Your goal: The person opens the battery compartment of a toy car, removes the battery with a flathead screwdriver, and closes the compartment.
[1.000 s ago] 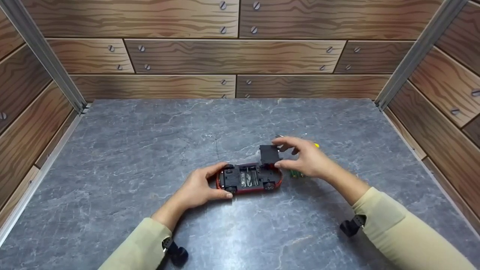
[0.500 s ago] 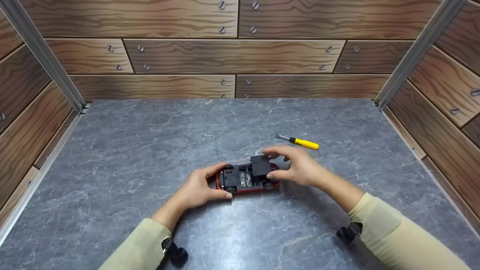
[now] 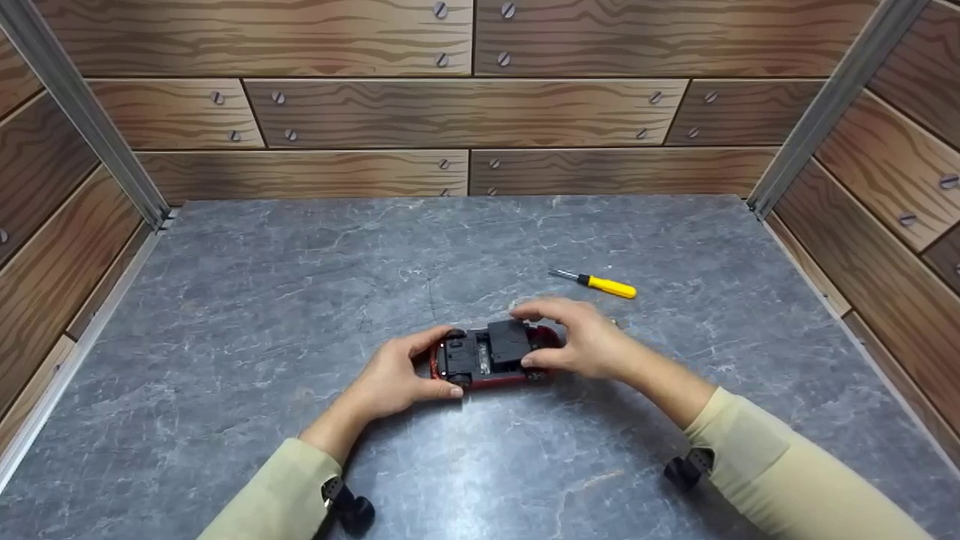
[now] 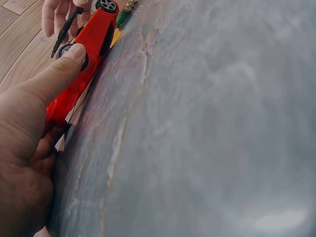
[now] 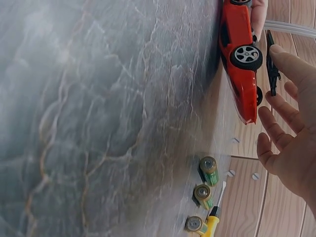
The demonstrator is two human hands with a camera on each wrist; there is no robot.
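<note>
A red toy car [image 3: 459, 358] lies upside down on the table, its black underside facing up. My left hand [image 3: 394, 379] grips the car's left end, with the thumb on the near side, over a wheel in the left wrist view. My right hand [image 3: 592, 341] pinches a flat black battery cover [image 3: 508, 342] between thumb and fingers. In the right wrist view the battery cover [image 5: 271, 64] hangs just off the underside of the car [image 5: 239, 29], with a gap between them. The cover hides part of the open battery compartment [image 3: 484, 358].
Beyond my right hand lies a screwdriver [image 3: 611, 286] with a yellow handle. Three green and gold batteries stand near it in the right wrist view, one battery [image 5: 203, 195] in the middle. Wood-patterned walls [image 3: 465, 112] enclose the grey marbled table [image 3: 300, 262].
My right hand has brought the battery cover left and nearer, from beyond the car's right end to over the compartment. The screwdriver has come into sight. My left hand has stayed put.
</note>
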